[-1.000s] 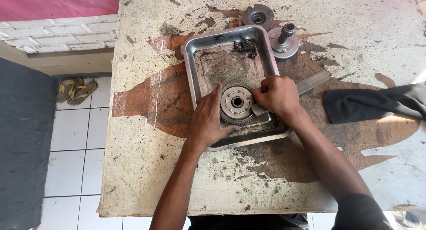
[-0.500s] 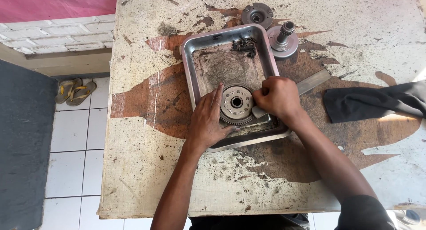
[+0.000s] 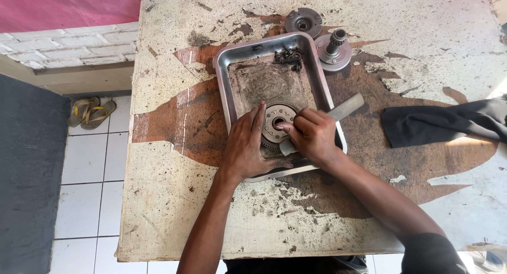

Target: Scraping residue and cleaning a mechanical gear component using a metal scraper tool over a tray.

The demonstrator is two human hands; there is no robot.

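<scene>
Gear-toothed round metal part (image 3: 277, 122) lies in the near end of a shallow metal tray (image 3: 226, 89), held between a person's two bare hands. Around it spreads the largest thing in view, a worn surface (image 3: 185, 210) with its pale coating flaked off to bare brown patches, set above a white tiled floor (image 3: 84, 194). A black cloth (image 3: 438, 125) lies crumpled on the right side of the surface, well apart from the tray. The tray itself sits near the middle, its floor smeared with dark grime. The left hand (image 3: 247, 147) rests flat against the left edge of the round part, fingers spread and pointing away from the person, its grip loose and open over the part's rim. The right hand (image 3: 311, 134) curls over the part from the right, its grip closed on a flat grey metal strip (image 3: 346, 107) that juts out over the tray's right rim; a fingertip sits at the part's central hole. Beyond the tray's far right corner stand a round part with a splined shaft (image 3: 334, 49) and a dark disc (image 3: 302, 21). Small dark pieces (image 3: 288, 56) cluster in the tray's far end. A pair of sandals (image 3: 90, 111) lies on the floor at left.
</scene>
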